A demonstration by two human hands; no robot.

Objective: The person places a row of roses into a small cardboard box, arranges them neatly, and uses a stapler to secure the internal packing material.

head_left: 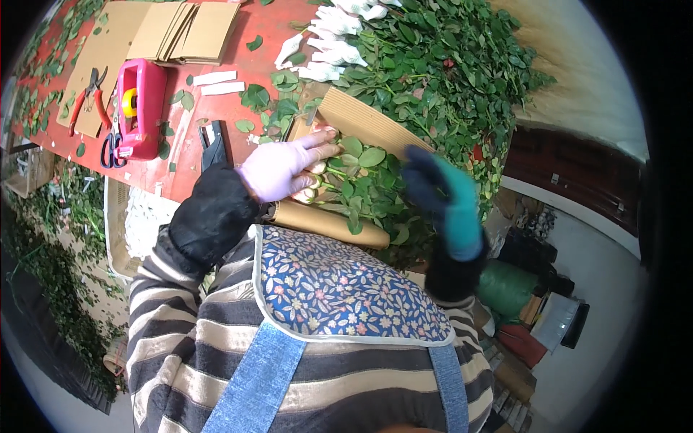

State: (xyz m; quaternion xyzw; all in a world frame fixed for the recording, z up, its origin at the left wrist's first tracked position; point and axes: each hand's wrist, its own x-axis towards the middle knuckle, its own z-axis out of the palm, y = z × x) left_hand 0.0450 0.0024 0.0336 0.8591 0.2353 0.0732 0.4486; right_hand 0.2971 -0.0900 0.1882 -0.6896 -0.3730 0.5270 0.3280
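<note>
Nearest the lens, in the lower middle of the frame, is the person's own chest: a floral blue apron bib (339, 289) with denim straps over a striped sweater (188, 346).

Just above it, at mid-frame, lies a corrugated cardboard sheet (361, 119) curled into a trough. Its near edge is rolled into a tube just above the bib and its far flap rises toward the upper middle. Inside the trough sits a bundle of leafy green stems (361, 180), with glossy oval leaves packed close and a few pale bud heads showing at the left end, beside the fingers.

The left hand (281, 169), in a pale lilac glove, lies flat on the left end of the bundle. Its fingers are stretched out and pressed on the buds and the cardboard edge, not curled round anything. The right hand (440, 198), in a dark blue and teal glove, is blurred and hovers over the right end of the bundle. Its fingers look loosely spread, and I cannot tell whether it touches the leaves.

On the red table (253, 65) at the upper left are a pink tape dispenser (141, 108), red-handled pliers (90, 94), black-handled scissors (112, 144) and a stack of flat cardboard sheets (184, 32). White-wrapped buds (328, 43) lie at the top middle, at the edge of a heap of loose foliage (447, 72).
</note>
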